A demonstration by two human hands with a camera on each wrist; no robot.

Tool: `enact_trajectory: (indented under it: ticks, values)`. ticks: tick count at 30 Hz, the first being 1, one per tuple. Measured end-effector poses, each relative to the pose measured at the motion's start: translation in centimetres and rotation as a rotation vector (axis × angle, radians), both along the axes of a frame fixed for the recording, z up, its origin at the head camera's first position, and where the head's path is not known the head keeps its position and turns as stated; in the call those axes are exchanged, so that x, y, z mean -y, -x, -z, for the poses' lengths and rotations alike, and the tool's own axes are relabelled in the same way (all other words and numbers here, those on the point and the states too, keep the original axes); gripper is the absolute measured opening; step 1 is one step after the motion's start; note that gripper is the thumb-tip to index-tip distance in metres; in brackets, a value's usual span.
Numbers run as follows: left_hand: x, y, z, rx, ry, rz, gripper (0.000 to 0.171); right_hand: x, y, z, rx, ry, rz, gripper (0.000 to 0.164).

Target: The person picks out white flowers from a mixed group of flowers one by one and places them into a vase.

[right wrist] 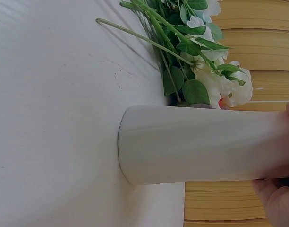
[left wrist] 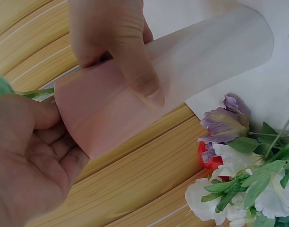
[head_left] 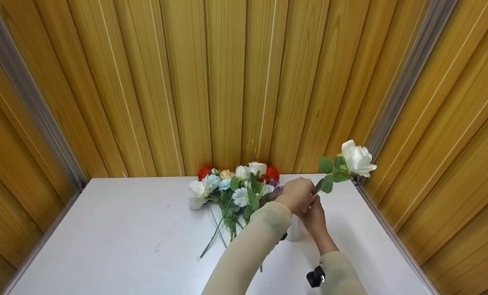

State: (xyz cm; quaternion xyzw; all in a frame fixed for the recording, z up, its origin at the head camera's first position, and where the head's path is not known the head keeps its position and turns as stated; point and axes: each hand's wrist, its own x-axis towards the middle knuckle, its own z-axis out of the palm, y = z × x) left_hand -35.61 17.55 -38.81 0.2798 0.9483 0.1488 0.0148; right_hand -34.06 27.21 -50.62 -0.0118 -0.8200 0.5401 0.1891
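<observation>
A white rose point(head_left: 357, 159) with green leaves leans up and right from my left hand point(head_left: 298, 196), which pinches its stem at the mouth of a tall white vase point(head_left: 295, 229). In the left wrist view the stem point(left wrist: 38, 92) runs to the vase rim, beside my left hand point(left wrist: 36, 151). My right hand point(head_left: 315, 217) grips the upper part of the vase, thumb along its side in the left wrist view. The vase point(right wrist: 201, 144) stands upright on the white table. How far the stem reaches inside is hidden.
Left of the vase lies a pile of artificial flowers, with a red flower point(head_left: 204, 172), a light blue flower point(head_left: 212, 182) and a white flower point(head_left: 241, 197); several stems point toward the front of the white table point(head_left: 116, 233). Wood-patterned walls point(head_left: 223, 82) enclose the back and sides.
</observation>
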Motion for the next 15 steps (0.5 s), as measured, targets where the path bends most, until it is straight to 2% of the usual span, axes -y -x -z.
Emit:
enact_trajectory:
  ticks: [1, 3, 5, 12, 15]
  values:
    - [0.0, 0.0, -0.1, 0.006, -0.002, -0.002, 0.021, 0.0, 0.1, -0.1, -0.003, 0.002, -0.005, 0.060]
    - [0.0, -0.1, -0.2, 0.025, -0.012, -0.011, 0.020, 0.0, 0.1, -0.1, -0.018, -0.142, 0.037, 0.064]
    - [0.1, -0.2, -0.3, 0.047, -0.029, -0.021, 0.020, 0.0, 0.1, -0.2, -0.031, -0.171, 0.036, 0.064]
    - [0.5, -0.3, -0.4, 0.126, -0.121, -0.044, 0.018, 0.1, -0.2, -0.3, -0.010, -0.208, 0.037, 0.068]
    - [1.0, 0.0, -0.5, 0.077, -0.160, -0.037, 0.020, 0.1, 0.0, -0.4, 0.028, -0.192, 0.031, 0.073]
